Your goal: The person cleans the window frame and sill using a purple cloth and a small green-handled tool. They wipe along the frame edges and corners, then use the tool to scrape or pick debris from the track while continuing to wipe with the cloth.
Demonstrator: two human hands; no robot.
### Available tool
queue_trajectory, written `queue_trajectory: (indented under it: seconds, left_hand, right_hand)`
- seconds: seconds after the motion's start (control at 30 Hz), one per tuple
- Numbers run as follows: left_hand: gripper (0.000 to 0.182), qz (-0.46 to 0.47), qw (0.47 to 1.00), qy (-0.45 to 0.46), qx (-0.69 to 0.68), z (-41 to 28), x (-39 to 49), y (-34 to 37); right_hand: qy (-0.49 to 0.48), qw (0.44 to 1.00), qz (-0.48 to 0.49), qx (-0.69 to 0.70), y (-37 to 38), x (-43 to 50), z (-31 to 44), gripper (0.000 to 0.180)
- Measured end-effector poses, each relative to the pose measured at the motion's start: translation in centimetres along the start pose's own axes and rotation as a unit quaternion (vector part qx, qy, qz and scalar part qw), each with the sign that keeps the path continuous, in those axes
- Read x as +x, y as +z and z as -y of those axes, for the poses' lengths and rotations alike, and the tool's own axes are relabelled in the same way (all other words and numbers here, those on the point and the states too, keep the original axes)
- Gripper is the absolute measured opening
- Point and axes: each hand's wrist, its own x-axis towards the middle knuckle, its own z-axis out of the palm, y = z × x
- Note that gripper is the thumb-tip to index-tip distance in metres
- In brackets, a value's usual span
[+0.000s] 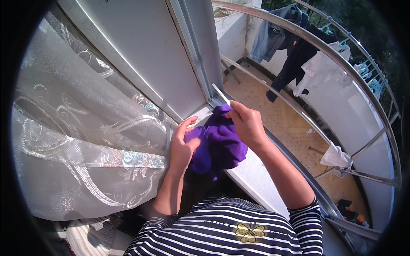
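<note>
A bunched purple cloth (225,140) hangs between my two hands over a pale window sill (251,177). My left hand (182,144) grips the cloth's left part, with the thumb on top of a fold. At its upper end, my right hand (246,123) pinches the cloth between thumb and fingers. From that same hand a thin, flat, pale strip (221,94) sticks out toward the window track; its lower end is hidden by the fingers and cloth, and I cannot tell what tool it is.
A sheer embroidered curtain (96,128) hangs close on the left, beside a white window frame panel (144,48). Metal rails (288,89) curve outside on the right. Beyond them, jeans (269,35), dark trousers (290,67) and white garments (323,68) hang over a balcony floor (288,128).
</note>
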Motion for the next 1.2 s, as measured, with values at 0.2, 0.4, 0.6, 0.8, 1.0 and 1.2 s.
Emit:
queue_trajectory:
  seconds: [0.2,0.4,0.6,0.8,1.0,1.2]
  left_hand:
    - [0.068,0.057,0.911,0.144,0.383,3.1,-1.4,2.5]
    - [0.067,0.059,0.874,0.207,0.435,3.7,-1.8,3.7]
    - [0.064,0.041,0.874,0.178,0.451,3.8,-1.7,4.1]
    - [0.064,0.018,0.855,0.156,0.495,3.5,-1.1,4.9]
    - [0.062,0.024,0.851,0.163,0.498,3.6,-0.8,4.8]
    - [0.043,0.029,0.874,0.228,0.428,3.7,-1.1,3.8]
  right_hand:
    - [-0.008,0.944,0.138,-0.3,-5.1,-4.2,-0.5,0.045]
    - [-0.015,0.906,0.205,-0.371,-2.4,-3.3,-1.8,0.046]
    - [-0.011,0.899,0.249,-0.361,1.3,0.2,-4.4,0.042]
    - [-0.067,0.899,0.228,-0.369,4.6,3.5,-4.2,0.024]
    - [-0.132,0.889,0.216,-0.383,4.1,3.5,-5.0,0.011]
    - [-0.06,0.852,0.322,-0.408,-3.0,-2.2,-4.0,0.027]
